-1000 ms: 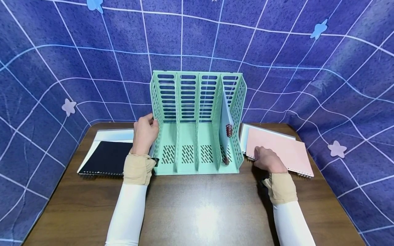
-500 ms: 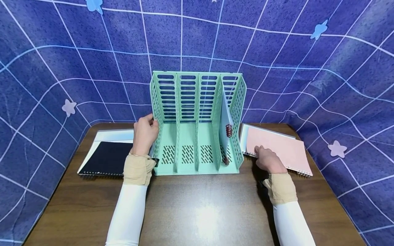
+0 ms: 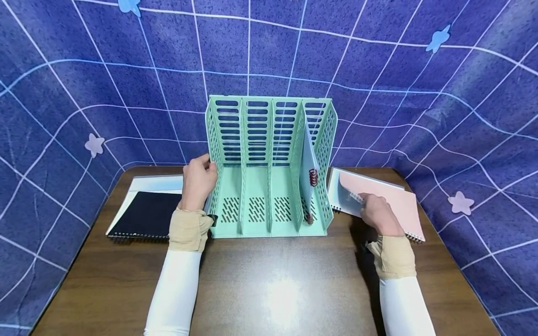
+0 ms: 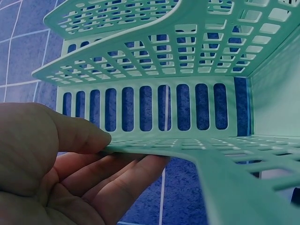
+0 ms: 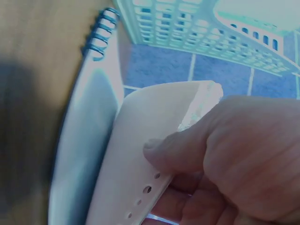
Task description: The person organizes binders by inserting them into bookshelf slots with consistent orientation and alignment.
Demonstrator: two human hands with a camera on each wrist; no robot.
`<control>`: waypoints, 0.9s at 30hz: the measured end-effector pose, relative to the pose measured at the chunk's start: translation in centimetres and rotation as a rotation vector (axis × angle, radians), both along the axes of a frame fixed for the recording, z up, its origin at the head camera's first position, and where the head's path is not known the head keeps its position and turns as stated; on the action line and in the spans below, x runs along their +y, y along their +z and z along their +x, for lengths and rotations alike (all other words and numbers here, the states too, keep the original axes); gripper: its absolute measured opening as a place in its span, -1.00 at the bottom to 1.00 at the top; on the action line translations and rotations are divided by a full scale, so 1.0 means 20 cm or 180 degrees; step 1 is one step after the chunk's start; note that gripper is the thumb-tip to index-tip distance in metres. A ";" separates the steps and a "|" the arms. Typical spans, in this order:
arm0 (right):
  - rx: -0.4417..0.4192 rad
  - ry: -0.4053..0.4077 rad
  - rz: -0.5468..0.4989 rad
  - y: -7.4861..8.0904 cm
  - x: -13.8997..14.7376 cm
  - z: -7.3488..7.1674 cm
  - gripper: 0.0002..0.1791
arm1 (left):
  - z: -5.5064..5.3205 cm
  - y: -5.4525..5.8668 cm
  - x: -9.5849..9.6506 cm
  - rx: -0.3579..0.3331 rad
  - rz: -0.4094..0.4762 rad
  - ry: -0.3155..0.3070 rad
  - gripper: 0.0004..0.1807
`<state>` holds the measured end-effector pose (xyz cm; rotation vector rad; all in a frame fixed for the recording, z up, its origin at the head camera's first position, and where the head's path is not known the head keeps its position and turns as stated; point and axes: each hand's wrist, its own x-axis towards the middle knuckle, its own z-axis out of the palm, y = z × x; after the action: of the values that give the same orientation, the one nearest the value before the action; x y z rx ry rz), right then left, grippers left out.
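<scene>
A mint green file organizer [image 3: 255,184] with side-by-side slots stands upright on the table. My left hand [image 3: 198,184] pinches its left side wall, thumb inside and fingers outside in the left wrist view. On the right, my right hand [image 3: 380,214] grips the spiral edge of a pink notebook [image 3: 401,203]. That notebook's near left corner is bent up, while its right end stays low over the pile. Thumb on the cover and fingers beneath, the hand [image 5: 239,154] shows close up in the right wrist view. A pale blue spiral notebook [image 3: 342,198] lies under the pink one.
In the organizer's rightmost slot leans a light blue notebook [image 3: 308,158] with a red spiral. Left of the organizer, a black spiral notebook [image 3: 147,212] lies over paler ones. Behind the brown table [image 3: 252,275] hangs a blue gridded cloth [image 3: 269,51].
My right hand has shifted slightly right and up, taking hold of the pink notebook's edge and lifting its left corner off the pale blue one. The left hand stays on the organizer.
</scene>
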<state>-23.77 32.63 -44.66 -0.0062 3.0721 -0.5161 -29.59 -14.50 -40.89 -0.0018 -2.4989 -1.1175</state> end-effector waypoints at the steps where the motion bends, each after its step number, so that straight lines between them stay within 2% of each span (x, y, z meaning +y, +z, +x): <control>1: 0.0047 -0.0027 -0.0010 0.01 0.01 0.01 -0.43 | 0.00 0.00 0.00 0.0000 0.0002 -0.0002 -0.75; 4: 0.0248 -0.0068 -0.0040 0.06 0.02 0.03 -0.49 | 0.00 0.00 0.00 -0.0014 0.0007 0.0006 -0.75; 9: 0.0849 -0.0072 -0.0086 0.13 0.03 0.08 -0.68 | 0.00 0.00 0.00 -0.0006 0.0007 0.0013 -0.75; 15: 0.1546 -0.0135 -0.0179 0.20 0.02 0.13 -0.68 | -0.01 0.01 0.00 0.0039 -0.0020 0.0003 -0.71; 21: 0.1755 -0.0281 -0.0267 0.27 0.00 0.17 -0.71 | 0.00 0.00 0.00 0.0048 -0.0024 -0.0020 -0.70; 27: 0.1956 -0.0491 -0.0308 0.32 -0.02 0.21 -0.63 | 0.00 0.00 0.00 0.0022 -0.0009 -0.0009 -0.73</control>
<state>-19.61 32.18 -38.32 0.0870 3.6587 -0.8028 -29.65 -14.55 -40.92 -0.0101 -2.4953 -1.1133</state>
